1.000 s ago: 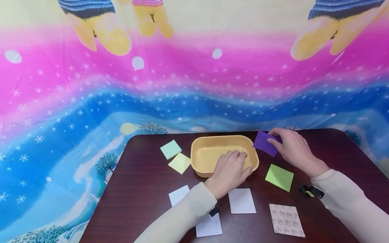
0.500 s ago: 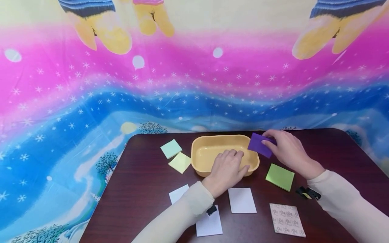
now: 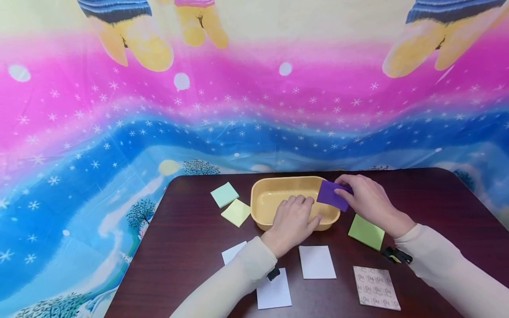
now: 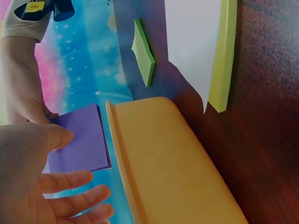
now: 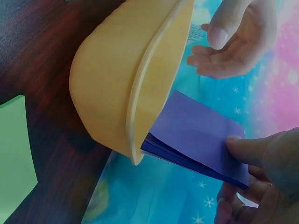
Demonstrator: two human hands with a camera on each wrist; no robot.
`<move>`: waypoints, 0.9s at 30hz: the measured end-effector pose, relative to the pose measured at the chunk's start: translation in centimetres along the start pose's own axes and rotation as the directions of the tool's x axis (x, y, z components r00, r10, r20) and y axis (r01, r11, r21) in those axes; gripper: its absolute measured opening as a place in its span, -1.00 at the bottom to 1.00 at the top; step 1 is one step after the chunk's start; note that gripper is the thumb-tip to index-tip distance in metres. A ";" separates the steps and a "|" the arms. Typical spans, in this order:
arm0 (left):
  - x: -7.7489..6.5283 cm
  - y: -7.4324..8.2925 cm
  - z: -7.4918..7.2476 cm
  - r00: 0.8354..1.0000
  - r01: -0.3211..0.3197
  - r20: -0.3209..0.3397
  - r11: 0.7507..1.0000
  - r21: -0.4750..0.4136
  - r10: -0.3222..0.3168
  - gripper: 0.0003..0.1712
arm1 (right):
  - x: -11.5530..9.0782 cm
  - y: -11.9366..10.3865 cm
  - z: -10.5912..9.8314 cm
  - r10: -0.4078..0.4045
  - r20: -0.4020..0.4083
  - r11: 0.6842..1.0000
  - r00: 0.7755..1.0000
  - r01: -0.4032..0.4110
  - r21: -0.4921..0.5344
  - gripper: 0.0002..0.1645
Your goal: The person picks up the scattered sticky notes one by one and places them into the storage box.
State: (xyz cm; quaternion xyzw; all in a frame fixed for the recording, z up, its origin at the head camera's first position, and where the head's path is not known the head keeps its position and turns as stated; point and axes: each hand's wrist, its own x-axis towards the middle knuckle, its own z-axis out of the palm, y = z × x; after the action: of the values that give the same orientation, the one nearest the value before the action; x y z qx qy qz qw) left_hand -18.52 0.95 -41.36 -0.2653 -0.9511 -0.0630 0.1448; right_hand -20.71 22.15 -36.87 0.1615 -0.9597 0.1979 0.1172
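My right hand (image 3: pixel 370 201) pinches a purple sticky note pad (image 3: pixel 328 194) between thumb and fingers. In the head view the pad overlaps the right end of the yellow plastic basin (image 3: pixel 260 203). Seen from the right wrist, the pad (image 5: pixel 196 135) is tilted at the basin's rim (image 5: pixel 135 107), its sheets slightly fanned along one edge. My left hand (image 3: pixel 292 223) hovers over the basin's front side, fingers loosely bent and holding nothing. In the left wrist view its spread fingers (image 4: pixel 77 203) appear beside the purple pad, above the basin wall (image 4: pixel 154 158).
A green pad (image 3: pixel 366 232) lies right of the basin. Mint (image 3: pixel 224 194) and pale yellow (image 3: pixel 236 213) pads lie left. White pads (image 3: pixel 317 262) sit in front, two partly behind the left arm. A patterned square pad (image 3: pixel 375 288) lies front right on the dark table (image 3: pixel 167 265).
My right hand has carried the purple pad leftward from beside the basin to over its right end. The left hand has shifted slightly left.
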 end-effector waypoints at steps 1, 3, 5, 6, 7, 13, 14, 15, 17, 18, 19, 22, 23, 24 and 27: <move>0.0 -0.1 0.0 1.000 -0.002 -0.007 1.000 0.000 0.002 -0.50 | 0.0 -0.1 0.0 -0.003 0.000 1.000 1.000 0.003 0.000 -0.79; -0.1 -0.4 0.0 1.000 -0.001 -0.019 1.000 -0.001 0.001 -0.50 | 0.0 -0.2 0.1 -0.010 0.002 1.000 1.000 0.010 0.007 -0.80; -0.2 -0.7 -0.1 1.000 0.006 -0.024 1.000 -0.005 -0.006 -0.50 | 0.0 -0.3 0.1 -0.014 0.005 1.000 1.000 0.014 0.011 -0.80; -0.2 -0.9 -0.1 1.000 0.011 -0.027 1.000 -0.005 -0.012 -0.50 | 0.0 -0.3 0.2 -0.014 0.007 1.000 1.000 0.014 0.012 -0.81; -0.2 -1.0 0.0 0.999 0.018 -0.028 1.000 0.000 -0.018 -0.50 | 0.0 -0.3 0.2 -0.013 0.011 1.000 1.000 0.013 0.014 -0.81; -0.4 -1.9 0.1 0.999 0.031 -0.037 1.000 0.003 -0.030 -0.50 | 0.1 -0.5 0.5 -0.003 0.038 0.999 0.999 0.002 0.033 -0.81; -0.4 -2.0 0.1 0.999 0.030 -0.038 1.000 0.001 -0.030 -0.49 | 0.2 -0.5 0.5 -0.004 0.041 0.999 0.999 0.002 0.037 -0.80; -0.4 -2.0 0.1 0.999 0.030 -0.040 1.000 0.000 -0.030 -0.49 | 0.2 -0.5 0.6 -0.004 0.046 0.999 0.999 0.003 0.040 -0.80; -0.5 -2.2 0.2 0.999 0.031 -0.041 1.000 -0.001 -0.031 -0.50 | 0.3 -0.6 0.8 -0.006 0.050 0.999 0.999 0.004 0.043 -0.80; -0.5 -2.3 0.2 0.999 0.032 -0.040 0.999 -0.001 -0.032 -0.50 | 0.3 -0.6 0.8 -0.005 0.052 0.999 0.999 0.002 0.045 -0.80; -0.5 -2.4 0.2 0.999 0.033 -0.038 0.999 0.000 -0.033 -0.50 | 0.3 -0.6 0.9 -0.004 0.053 0.999 0.999 0.001 0.046 -0.80; -0.4 -2.6 0.3 0.999 0.042 -0.030 0.999 -0.003 -0.042 -0.50 | 0.4 -0.6 1.0 0.000 0.054 0.999 0.999 -0.002 0.046 -0.81; -0.4 -2.7 0.4 0.999 0.045 -0.027 0.999 -0.002 -0.045 -0.50 | 0.5 -0.6 1.0 -0.001 0.054 0.999 0.999 -0.002 0.049 -0.81; -0.4 -2.8 0.4 0.998 0.049 -0.025 0.999 -0.001 -0.049 -0.50 | 0.5 -0.6 1.0 -0.001 0.055 0.999 0.998 -0.001 0.051 -0.81; -0.3 -3.0 0.5 0.998 0.059 -0.025 0.998 0.004 -0.059 -0.50 | 0.7 -0.6 1.1 -0.009 0.055 0.999 0.998 0.006 0.054 -0.81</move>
State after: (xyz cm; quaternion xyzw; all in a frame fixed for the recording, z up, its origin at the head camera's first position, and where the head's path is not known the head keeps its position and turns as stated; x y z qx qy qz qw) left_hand -19.96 -1.69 -42.03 -0.2362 -0.9568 -0.0685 0.1552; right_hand -21.34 20.98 -37.41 0.1738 -0.9563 0.2184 0.0870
